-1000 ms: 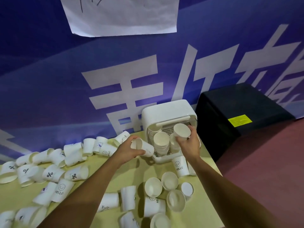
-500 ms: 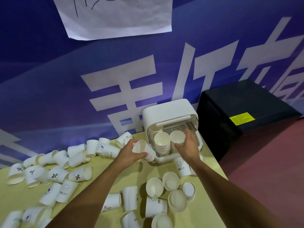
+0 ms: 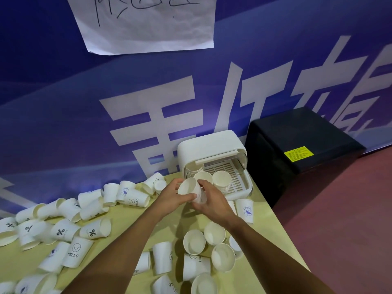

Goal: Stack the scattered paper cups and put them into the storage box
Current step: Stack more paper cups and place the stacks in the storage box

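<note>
White paper cup (image 3: 191, 190) is gripped by both hands, left hand (image 3: 170, 197) at its rim and right hand (image 3: 213, 201) curled round its body, just before the open storage box (image 3: 209, 145), probably to line it up with the stacks (image 3: 221, 180) inside.

This looks like a staged spot in an event or exhibition hall, not a home or kitchen. The whole back wall is a large blue printed banner (image 3: 63, 102) with huge white characters (image 3: 161, 128), and a handwritten sheet of paper (image 3: 148, 28) hangs on it. A plain pale yellow bench (image 3: 127, 219) stands against the banner, strewn with printed paper cups (image 3: 93, 231) beside a white storage box (image 3: 207, 145). A black cabinet (image 3: 297, 141) with a yellow label (image 3: 298, 153) stands on the dark red floor (image 3: 350, 219).
</note>
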Demonstrator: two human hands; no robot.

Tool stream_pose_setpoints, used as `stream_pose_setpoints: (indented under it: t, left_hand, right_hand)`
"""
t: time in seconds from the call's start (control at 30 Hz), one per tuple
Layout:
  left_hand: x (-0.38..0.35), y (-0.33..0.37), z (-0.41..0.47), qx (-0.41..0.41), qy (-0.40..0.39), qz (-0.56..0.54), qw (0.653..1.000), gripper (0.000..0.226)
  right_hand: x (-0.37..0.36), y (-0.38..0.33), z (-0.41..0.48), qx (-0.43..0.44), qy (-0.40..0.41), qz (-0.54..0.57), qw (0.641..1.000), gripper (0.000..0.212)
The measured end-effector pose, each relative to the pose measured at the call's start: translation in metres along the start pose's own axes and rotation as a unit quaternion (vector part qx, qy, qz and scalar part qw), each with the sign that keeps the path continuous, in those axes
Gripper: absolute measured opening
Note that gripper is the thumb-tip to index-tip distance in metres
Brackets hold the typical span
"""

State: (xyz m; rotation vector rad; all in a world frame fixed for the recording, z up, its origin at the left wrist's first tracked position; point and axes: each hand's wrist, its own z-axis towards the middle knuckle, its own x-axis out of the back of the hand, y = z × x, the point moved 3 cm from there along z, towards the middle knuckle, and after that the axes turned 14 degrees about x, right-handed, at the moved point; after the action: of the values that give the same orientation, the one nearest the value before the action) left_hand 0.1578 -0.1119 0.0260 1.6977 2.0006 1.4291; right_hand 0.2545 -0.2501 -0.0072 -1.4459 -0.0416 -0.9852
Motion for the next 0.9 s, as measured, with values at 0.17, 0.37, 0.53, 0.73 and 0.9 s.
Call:
stream_pose_setpoints:
  t: [0.17, 0.37, 0.53, 0.73, 0.9]
  left_hand:
    - [-0.004, 0.003, -0.002, 0.001, -0.029, -0.004, 1.000, 0.064]
    - [-0.005, -0.009, 0.004, 0.028, 0.000, 0.019, 0.999, 0.049]
    - [-0.014, -0.011, 0.014, 0.050, 0.024, 0.031, 0.998, 0.037]
    - [-0.032, -0.008, 0.030, 0.083, 0.026, 0.016, 0.996, 0.031]
    - [-0.045, -0.003, 0.042, 0.119, 0.050, -0.057, 0.990, 0.038]
  right_hand:
    - [0.021, 0.013, -0.011, -0.039, 0.090, 0.038, 0.994, 0.060]
    - [0.056, 0.034, -0.021, -0.077, 0.231, 0.054, 0.968, 0.056]
    - [0.061, 0.044, -0.017, -0.099, 0.259, 0.074, 0.958, 0.060]
    - [0.059, 0.050, -0.006, -0.118, 0.251, 0.050, 0.959, 0.061]
    - [0.053, 0.056, -0.001, -0.124, 0.227, 0.039, 0.965, 0.063]
